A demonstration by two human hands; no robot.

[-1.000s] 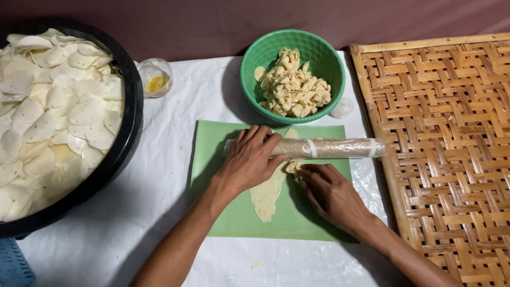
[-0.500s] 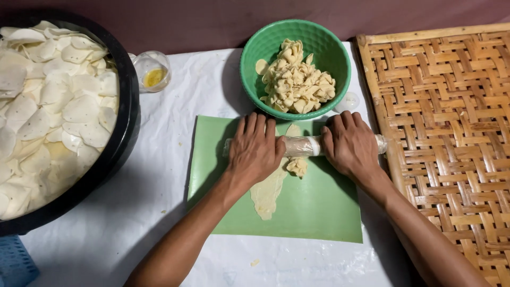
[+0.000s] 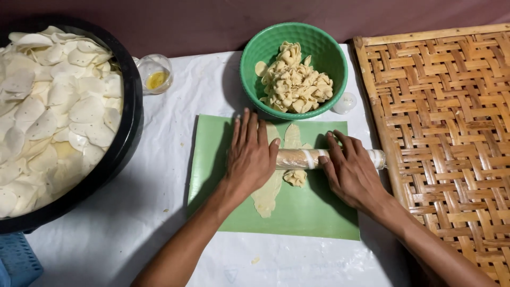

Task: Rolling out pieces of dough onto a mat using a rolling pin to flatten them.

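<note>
While both hands (image 3: 297, 159) press it, the wrapped roller (image 3: 300, 158) flattens dough (image 3: 268, 194).

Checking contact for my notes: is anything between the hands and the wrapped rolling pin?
Nothing visible: the left hand and right hand both rest directly on the plastic-wrapped rolling pin.

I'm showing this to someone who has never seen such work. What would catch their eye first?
Centre stage, the left hand and right hand press flat on a plastic-wrapped rolling pin over pale flattened dough on a green mat. Just behind stands a green bowl heaped with dough lumps, and at far left a big black basin brims with thin white discs. A woven bamboo tray fills the right side.
</note>
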